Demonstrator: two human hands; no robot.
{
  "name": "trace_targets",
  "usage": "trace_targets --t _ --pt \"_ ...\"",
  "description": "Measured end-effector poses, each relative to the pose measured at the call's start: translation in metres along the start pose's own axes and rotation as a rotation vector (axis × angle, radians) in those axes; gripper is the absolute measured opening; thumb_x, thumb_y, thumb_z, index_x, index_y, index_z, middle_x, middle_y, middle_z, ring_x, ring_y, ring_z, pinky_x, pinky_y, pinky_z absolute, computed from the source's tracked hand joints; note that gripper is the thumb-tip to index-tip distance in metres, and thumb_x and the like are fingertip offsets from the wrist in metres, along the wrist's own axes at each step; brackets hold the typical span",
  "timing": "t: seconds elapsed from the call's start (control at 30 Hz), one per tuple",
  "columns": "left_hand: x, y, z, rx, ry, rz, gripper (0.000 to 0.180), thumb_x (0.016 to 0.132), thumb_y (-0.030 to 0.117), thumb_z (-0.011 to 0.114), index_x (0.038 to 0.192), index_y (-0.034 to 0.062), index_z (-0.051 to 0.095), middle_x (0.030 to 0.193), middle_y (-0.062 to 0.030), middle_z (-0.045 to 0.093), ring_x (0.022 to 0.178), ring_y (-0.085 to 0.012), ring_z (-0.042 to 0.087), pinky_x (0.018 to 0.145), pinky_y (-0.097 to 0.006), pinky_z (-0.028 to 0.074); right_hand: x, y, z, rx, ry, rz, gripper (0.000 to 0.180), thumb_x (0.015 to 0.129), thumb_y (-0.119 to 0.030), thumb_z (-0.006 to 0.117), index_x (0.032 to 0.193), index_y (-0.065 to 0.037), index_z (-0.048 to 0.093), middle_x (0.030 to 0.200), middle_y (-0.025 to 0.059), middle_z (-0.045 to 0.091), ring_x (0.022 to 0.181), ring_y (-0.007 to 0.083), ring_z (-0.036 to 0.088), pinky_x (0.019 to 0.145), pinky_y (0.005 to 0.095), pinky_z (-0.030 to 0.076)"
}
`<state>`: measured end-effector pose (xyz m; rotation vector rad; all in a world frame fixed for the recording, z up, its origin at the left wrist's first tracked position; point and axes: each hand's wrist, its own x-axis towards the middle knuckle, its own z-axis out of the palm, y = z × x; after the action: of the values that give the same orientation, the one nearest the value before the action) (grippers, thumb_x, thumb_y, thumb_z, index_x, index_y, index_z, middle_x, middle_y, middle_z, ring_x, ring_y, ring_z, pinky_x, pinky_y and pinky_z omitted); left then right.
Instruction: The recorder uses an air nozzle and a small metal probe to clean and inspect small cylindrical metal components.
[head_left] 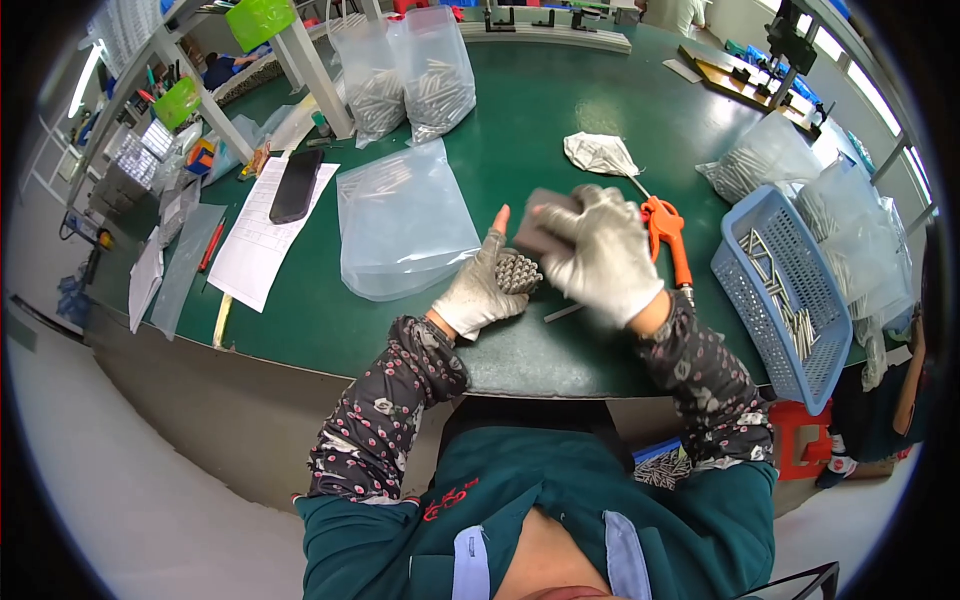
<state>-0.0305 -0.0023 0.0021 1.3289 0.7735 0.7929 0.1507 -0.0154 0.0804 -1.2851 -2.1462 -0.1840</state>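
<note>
1. The left hand point(482, 290), in a grey work glove, is closed around a bundle of short metal rods point(517, 271), their ends facing up and toward the right; the index finger sticks out straight.
2. The right hand point(600, 252), also gloved, holds a dark flat block point(540, 226) and presses it against the top of the bundle. The hand looks blurred, so it seems to be in motion.
3. My reading of the step: the rod ends are being tapped or rubbed level with the block while the bundle is held just above the green counter point(520, 120), near its front edge.
4. The next move likely calls for a firm grip on the bundle so that no rod slips out, and flat, even contact from the block.
5. One loose rod point(562, 313) lies on the counter just below the hands; a careless sweep could roll it toward the edge.
6. To the right, an orange air gun point(665, 228) lies near the right hand, and a blue basket point(775, 300) with more rods sits at the counter's corner, partly over the edge.
7. To the left there is open room up to a flat clear bag point(400, 215); farther left lie a sheet of paper point(270, 225) and a dark case point(297, 185).
8. Behind the hands the counter is open as far as a crumpled cloth point(598, 153) and two filled bags point(410, 75) at the back.
</note>
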Motion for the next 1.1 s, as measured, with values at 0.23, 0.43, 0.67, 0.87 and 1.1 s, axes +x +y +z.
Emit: trace_targets --t 0.23,0.43,0.67,0.87,1.1 --pt "-0.003 -0.002 0.003 0.017 0.006 0.044 0.111 0.066 -0.007 0.069 0.145 0.0203 -0.004 0.119 -0.0070 0.048 0.101 -0.0146 0.052 0.088 -0.028 0.044 0.002 0.001 -0.001 0.026 -0.094 0.006 0.032 0.067 -0.022 0.062 0.096 -0.012 0.068 0.095 0.0217 0.058 0.085 0.0343 0.056 0.073 0.0421 0.046" --pt "0.000 0.002 0.006 0.084 0.060 0.055 0.110 0.063 -0.012 0.066 0.146 0.0225 0.002 0.104 -0.0025 0.046 0.086 -0.0093 0.050 0.080 -0.022 0.044 -0.001 0.028 0.008 -0.204 -0.121 0.125 0.026 0.070 -0.024 0.060 0.094 -0.018 0.067 0.090 0.0141 0.056 0.086 0.0287 0.055 0.074 0.0419 0.043" --pt "0.001 0.003 0.007 0.006 0.025 0.112 0.102 0.065 -0.008 0.072 0.145 0.0194 0.015 0.096 0.0018 0.050 0.086 -0.0072 0.049 0.080 -0.021 0.043 -0.022 0.014 -0.003 0.060 -0.307 0.091 0.049 0.067 -0.028 0.070 0.110 -0.008 0.058 0.091 0.0157 0.060 0.087 0.0310 0.058 0.076 0.0397 0.046" --pt "0.010 -0.003 0.019 0.107 0.032 0.233 0.105 0.064 0.015 0.083 0.144 0.0147 0.015 0.106 0.0002 0.054 0.097 -0.0109 0.052 0.087 -0.026 0.044 -0.035 0.006 0.025 0.418 -0.331 0.194 0.045 0.075 -0.021 0.068 0.115 -0.004 0.056 0.092 0.0194 0.063 0.085 0.0334 0.063 0.073 0.0372 0.050" --pt "-0.003 0.003 0.011 0.779 0.235 0.125 0.092 0.056 0.021 0.085 0.132 0.0059 0.037 0.110 -0.0083 0.055 0.104 -0.0208 0.053 0.092 -0.033 0.043 -0.035 0.005 0.042 0.577 -0.287 0.166 0.041 0.076 -0.024 0.065 0.114 -0.010 0.058 0.089 0.0158 0.064 0.080 0.0323 0.062 0.071 0.0393 0.049"
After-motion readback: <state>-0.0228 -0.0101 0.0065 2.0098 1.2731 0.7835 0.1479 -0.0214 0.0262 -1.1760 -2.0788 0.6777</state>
